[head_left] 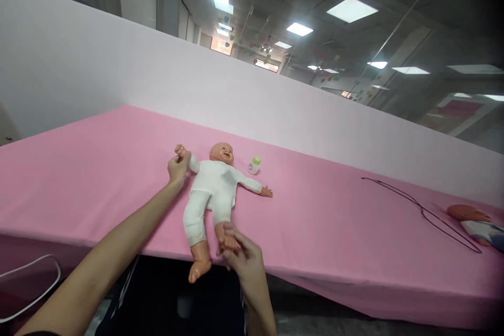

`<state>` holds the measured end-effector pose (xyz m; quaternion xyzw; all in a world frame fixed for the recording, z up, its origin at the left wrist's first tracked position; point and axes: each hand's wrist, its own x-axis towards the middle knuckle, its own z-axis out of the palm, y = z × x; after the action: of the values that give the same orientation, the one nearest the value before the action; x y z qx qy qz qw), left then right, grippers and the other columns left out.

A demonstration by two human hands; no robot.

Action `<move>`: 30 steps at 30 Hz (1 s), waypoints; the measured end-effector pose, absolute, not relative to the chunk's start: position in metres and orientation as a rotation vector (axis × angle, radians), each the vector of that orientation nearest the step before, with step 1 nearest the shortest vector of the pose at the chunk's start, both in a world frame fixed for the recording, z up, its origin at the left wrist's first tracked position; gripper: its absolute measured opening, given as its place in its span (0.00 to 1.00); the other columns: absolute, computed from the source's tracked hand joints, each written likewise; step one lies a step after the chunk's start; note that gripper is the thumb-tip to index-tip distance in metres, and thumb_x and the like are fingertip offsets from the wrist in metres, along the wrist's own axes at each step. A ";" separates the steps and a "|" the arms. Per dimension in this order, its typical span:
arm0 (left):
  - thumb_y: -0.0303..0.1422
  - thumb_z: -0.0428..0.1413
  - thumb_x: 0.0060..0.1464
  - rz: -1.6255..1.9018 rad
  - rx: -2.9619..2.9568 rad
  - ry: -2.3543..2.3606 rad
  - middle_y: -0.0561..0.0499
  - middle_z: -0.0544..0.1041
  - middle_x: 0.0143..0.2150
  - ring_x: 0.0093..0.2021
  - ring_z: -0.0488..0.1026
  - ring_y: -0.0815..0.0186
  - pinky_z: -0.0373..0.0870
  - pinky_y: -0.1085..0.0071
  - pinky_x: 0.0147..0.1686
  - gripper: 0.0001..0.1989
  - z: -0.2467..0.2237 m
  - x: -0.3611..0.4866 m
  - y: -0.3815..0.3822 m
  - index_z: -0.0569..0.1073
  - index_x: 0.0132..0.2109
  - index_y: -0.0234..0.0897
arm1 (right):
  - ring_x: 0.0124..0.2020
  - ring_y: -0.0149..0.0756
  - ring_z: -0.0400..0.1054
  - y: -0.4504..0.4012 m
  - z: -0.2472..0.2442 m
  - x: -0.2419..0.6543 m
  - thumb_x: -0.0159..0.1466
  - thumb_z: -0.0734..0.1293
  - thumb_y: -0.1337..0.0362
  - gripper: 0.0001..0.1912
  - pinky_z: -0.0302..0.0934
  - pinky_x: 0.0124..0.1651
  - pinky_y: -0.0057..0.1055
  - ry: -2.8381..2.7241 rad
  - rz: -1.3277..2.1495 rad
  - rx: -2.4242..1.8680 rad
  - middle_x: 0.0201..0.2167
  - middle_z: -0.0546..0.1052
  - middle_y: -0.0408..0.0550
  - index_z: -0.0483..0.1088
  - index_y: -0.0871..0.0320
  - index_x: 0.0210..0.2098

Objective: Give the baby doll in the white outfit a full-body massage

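Note:
A baby doll (214,181) in a white top and trousers lies face up on the pink-covered table (315,220), its feet at the front edge. My left hand (178,169) is closed round the doll's raised arm, just below its small hand. Lower down, my right hand (244,254) grips the doll's foot on the right side, fingers behind it and thumb in front. The doll's other leg hangs slightly over the edge, untouched. A small bottle with a green cap (254,165) stands beside the doll's head.
A thin black cord (421,205) lies looped on the right of the table. Near it is a second doll (472,220), cut off by the frame edge. A white partition (236,94) rises behind the table. At lower left a white cable (55,268) curves.

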<state>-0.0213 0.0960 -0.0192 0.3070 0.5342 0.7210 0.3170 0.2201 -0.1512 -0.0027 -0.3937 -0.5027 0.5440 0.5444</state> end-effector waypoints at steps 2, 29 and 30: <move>0.46 0.64 0.54 1.888 0.554 1.429 0.55 0.68 0.24 0.25 0.64 0.68 0.60 0.72 0.24 0.19 -0.022 -0.032 0.103 0.70 0.27 0.39 | 0.53 0.52 0.79 -0.178 -0.019 0.228 0.51 0.85 0.58 0.22 0.75 0.54 0.43 -1.157 1.354 -0.940 0.59 0.79 0.56 0.85 0.52 0.45; 0.44 0.62 0.56 1.892 0.598 1.563 0.54 0.68 0.27 0.27 0.64 0.67 0.61 0.71 0.27 0.17 -0.017 -0.036 0.101 0.70 0.29 0.39 | 0.44 0.46 0.81 -0.189 -0.021 0.234 0.49 0.86 0.59 0.22 0.76 0.50 0.41 -1.067 1.442 -0.951 0.57 0.80 0.53 0.86 0.51 0.43; 0.45 0.62 0.56 1.917 0.685 1.553 0.54 0.69 0.27 0.27 0.65 0.67 0.61 0.71 0.27 0.17 -0.016 -0.033 0.099 0.70 0.29 0.39 | 0.47 0.47 0.80 -0.184 -0.014 0.232 0.50 0.85 0.59 0.21 0.76 0.51 0.40 -1.078 1.407 -0.956 0.57 0.80 0.53 0.86 0.51 0.44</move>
<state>-0.0333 0.0989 -0.0162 0.2565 0.5812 0.7172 0.2865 0.2323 -0.1837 -0.0143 -0.4011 -0.4524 0.5904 0.5346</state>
